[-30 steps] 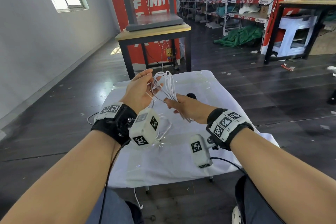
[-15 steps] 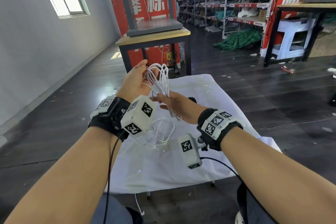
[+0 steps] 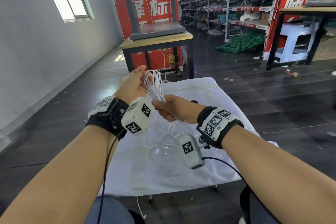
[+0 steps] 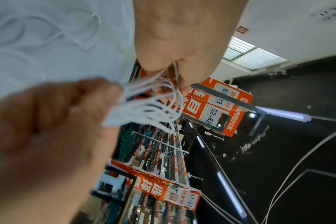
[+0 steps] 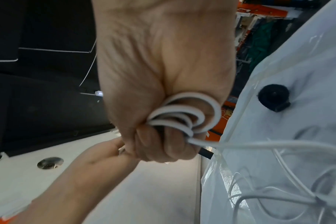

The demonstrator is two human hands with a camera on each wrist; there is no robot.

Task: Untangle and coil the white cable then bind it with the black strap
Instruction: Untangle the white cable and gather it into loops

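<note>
My left hand pinches the far loops of the white cable above the worktop; my right hand clenches the bundle's near end, slack trailing onto the cloth. The black strap lies rolled on the worktop, apart.

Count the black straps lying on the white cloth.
1. The black strap, rolled up, lies on the white cloth beyond the right hand; the head view shows only its edge. Others may be hidden behind the hands.
</note>
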